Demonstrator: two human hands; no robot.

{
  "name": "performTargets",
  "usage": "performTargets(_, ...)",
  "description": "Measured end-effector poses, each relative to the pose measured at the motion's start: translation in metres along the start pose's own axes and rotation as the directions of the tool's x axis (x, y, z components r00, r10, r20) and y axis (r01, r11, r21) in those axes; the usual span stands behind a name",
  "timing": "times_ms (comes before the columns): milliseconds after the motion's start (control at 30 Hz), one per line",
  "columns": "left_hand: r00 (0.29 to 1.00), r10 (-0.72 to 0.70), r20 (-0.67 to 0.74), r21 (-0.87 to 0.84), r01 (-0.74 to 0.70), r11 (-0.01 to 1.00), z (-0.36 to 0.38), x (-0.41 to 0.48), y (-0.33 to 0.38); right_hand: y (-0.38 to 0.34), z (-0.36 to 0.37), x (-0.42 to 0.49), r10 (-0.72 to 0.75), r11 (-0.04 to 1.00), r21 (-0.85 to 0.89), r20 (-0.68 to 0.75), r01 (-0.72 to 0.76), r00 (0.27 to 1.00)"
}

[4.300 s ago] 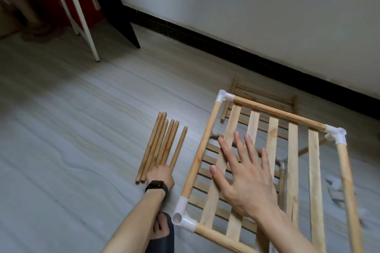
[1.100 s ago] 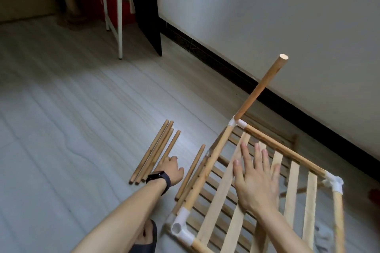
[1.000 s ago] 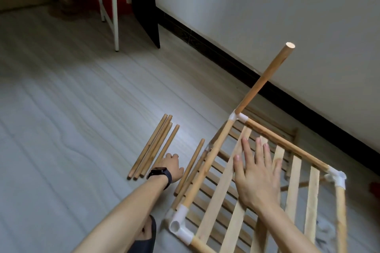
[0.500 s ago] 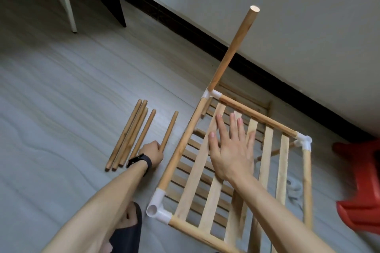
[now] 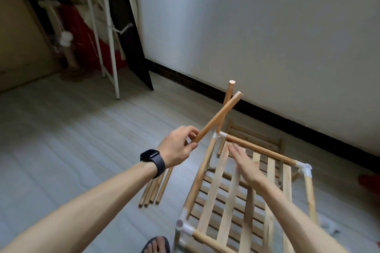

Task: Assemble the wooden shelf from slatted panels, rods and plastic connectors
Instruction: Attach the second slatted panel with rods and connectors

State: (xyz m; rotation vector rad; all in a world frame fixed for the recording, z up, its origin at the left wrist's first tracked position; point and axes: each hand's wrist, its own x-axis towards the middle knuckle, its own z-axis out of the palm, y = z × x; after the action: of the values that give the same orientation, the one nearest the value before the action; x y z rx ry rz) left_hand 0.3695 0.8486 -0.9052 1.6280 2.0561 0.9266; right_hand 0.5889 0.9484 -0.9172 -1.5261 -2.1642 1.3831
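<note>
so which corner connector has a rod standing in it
The far-left connector: an upright rod rises from it. The near-left connector and far-right connector have none.

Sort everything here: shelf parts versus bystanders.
Job: light wooden rod pinched in left hand; upright wooden rod; slatted wooden panel under right hand; white plastic corner connectors; loose wooden rods.
Bystanders: white metal frame; black leaning board; red object; dark sandal.

No writing, label, brand mark, number or sign can be read anywhere in view. The watch point(image 5: 151, 155) shows only a dark face with no legible figures.
</note>
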Motion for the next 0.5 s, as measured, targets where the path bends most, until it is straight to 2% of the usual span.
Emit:
performTargets(33,0.998,0.065,0.024,0.038,-0.066,0.997,0.001,-0.002,0.016,-0.012,-0.008,-0.01,-0.001,0.959,0.284,-0.041,0.012,0.999)
performTargets(67,0.99,0.131,0.057,0.089,-0.136,0.987,0.004,-0.002,0.031,-0.021,-0.018,-0.021,-0.004,0.847,0.528,-0.106,0.06,0.994)
performTargets(100,0.976,0.199,0.092,0.149,-0.211,0.966,0.01,-0.002,0.046,-0.028,-0.029,-0.032,0.002,0.708,0.695,-0.185,0.129,0.983)
performTargets(133,0.956,0.264,0.126,0.209,-0.285,0.935,0.017,-0.001,0.06,-0.033,-0.04,-0.041,0.024,0.55,0.809,-0.262,0.206,0.965)
performTargets(200,0.913,0.364,0.181,0.271,-0.403,0.874,0.036,0.003,0.085,-0.035,-0.063,-0.055,0.147,0.262,0.917,-0.347,0.302,0.926)
performTargets(267,0.873,0.417,0.253,0.282,-0.478,0.832,0.06,0.009,0.107,-0.029,-0.088,-0.064,0.287,0.08,0.927,-0.374,0.367,0.882)
performTargets(300,0.85,0.431,0.301,0.289,-0.512,0.809,0.075,0.01,0.117,-0.022,-0.099,-0.067,0.338,0.05,0.913,-0.397,0.405,0.853)
performTargets(367,0.821,0.405,0.401,0.31,-0.538,0.784,0.108,0.011,0.135,-0.003,-0.12,-0.075,0.401,0.083,0.879,-0.46,0.469,0.792)
performTargets(500,0.831,0.114,0.545,0.406,-0.381,0.831,0.173,0.002,0.145,0.036,-0.16,-0.088,0.443,0.234,0.799,-0.594,0.553,0.671)
